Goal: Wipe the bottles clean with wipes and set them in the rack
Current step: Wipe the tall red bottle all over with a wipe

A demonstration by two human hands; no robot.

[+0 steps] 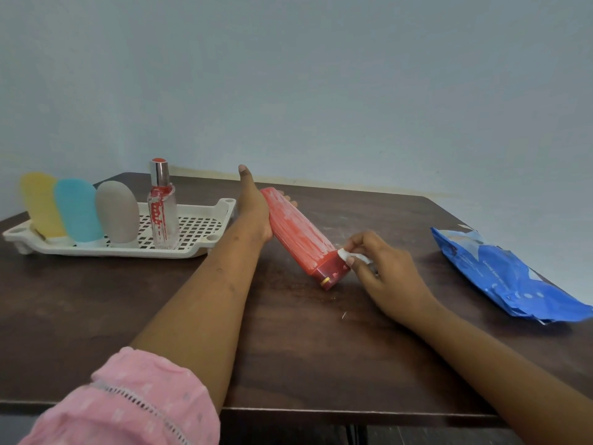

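The left hand (253, 213) curls round the upper body of the red bottle (301, 239), which is tilted over the bench (288, 348) with its cap end low. The right hand (385, 277) pinches a white wipe (345, 254) against that cap. To the left, the white rack (128, 252) holds a yellow tube (40, 203), blue tube (77, 210), grey tube (117, 213) and clear spray bottle (163, 213), with its right part bare. A blue wipes pack (507, 271) lies at the bench's right edge, possibly overhanging it
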